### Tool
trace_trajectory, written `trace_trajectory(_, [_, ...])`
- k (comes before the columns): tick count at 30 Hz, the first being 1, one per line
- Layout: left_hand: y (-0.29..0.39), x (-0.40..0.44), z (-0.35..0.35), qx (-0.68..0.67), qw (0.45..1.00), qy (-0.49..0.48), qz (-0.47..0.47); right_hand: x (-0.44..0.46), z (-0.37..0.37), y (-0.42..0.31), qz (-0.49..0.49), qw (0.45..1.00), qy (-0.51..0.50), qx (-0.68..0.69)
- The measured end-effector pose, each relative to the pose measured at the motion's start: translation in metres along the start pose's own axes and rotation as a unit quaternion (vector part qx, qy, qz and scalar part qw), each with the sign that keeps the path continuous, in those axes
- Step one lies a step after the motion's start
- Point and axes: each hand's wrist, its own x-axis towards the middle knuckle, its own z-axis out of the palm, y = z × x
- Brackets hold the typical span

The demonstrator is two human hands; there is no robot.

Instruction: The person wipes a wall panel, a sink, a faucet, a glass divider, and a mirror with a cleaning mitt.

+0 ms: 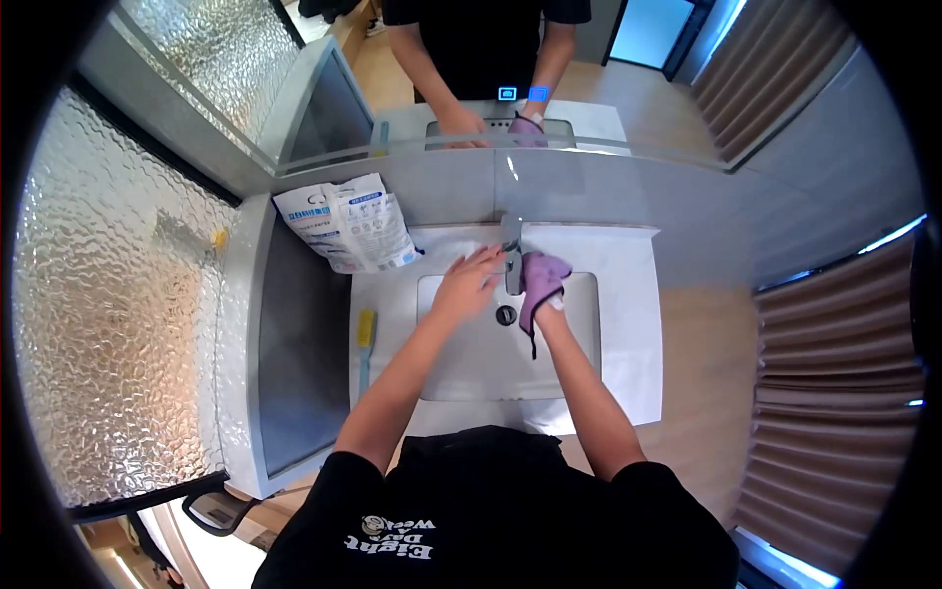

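Observation:
A purple cloth (546, 278) with a dark edge is in my right hand (551, 312), which it largely covers. The cloth lies against the right side of the chrome faucet (512, 232). To the faucet's left, my left hand (469, 283) has its fingers stretched out, their tips at or very near the metal. Whether they touch it I cannot tell. Both hands are over the far part of the white sink basin (461, 368), around its dark drain (505, 315).
A white printed bag (351, 224) stands at the counter's back left corner. A brush with yellow bristles (367, 328) and a blue handle lies left of the basin. Behind the faucet is a mirror (608, 83); a grey-framed panel (299, 344) borders the counter's left side.

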Motion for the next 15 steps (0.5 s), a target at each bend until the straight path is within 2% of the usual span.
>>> trace_trajectory(1, [0.001, -0.009, 0.001, -0.061, 0.998, -0.003, 0.001, 0.014, 0.025, 0.018, -0.011, 0.999, 0.035, 0.011])
trace_trajectory(2, [0.002, -0.015, 0.002, -0.058, 0.998, -0.003, 0.003, 0.01, 0.036, 0.021, -0.013, 0.964, 0.071, 0.256])
trace_trajectory(4, [0.004, -0.024, 0.002, -0.044, 0.999, -0.014, 0.012, 0.025, 0.053, 0.008, -0.043, 0.996, 0.065, 0.048])
trace_trajectory(6, [0.008, -0.026, -0.001, -0.03, 0.999, -0.008, 0.022, 0.011, 0.061, -0.001, 0.008, 0.981, 0.108, 0.159])
trace_trajectory(7, [0.007, -0.027, -0.004, -0.019, 0.999, -0.007, 0.032, 0.003, 0.059, -0.007, 0.029, 0.956, 0.118, 0.266])
trace_trajectory(8, [0.006, -0.03, -0.008, -0.015, 0.999, 0.001, 0.031, 0.0, 0.055, -0.012, 0.041, 0.962, 0.123, 0.24])
trace_trajectory(10, [0.001, -0.041, -0.006, -0.07, 0.997, -0.029, -0.006, -0.01, 0.051, -0.004, -0.05, 0.985, 0.093, 0.133])
trace_trajectory(13, [-0.019, -0.072, 0.026, -0.106, 0.994, -0.005, -0.015, -0.043, 0.036, -0.005, -0.058, 0.988, 0.063, 0.127])
trace_trajectory(14, [-0.027, -0.084, 0.037, -0.131, 0.991, 0.018, -0.014, -0.049, 0.049, 0.007, -0.143, 0.967, 0.148, 0.153])
trace_trajectory(15, [-0.032, -0.1, 0.045, -0.137, 0.99, 0.012, -0.011, -0.058, 0.039, 0.005, -0.134, 0.985, 0.091, 0.063])
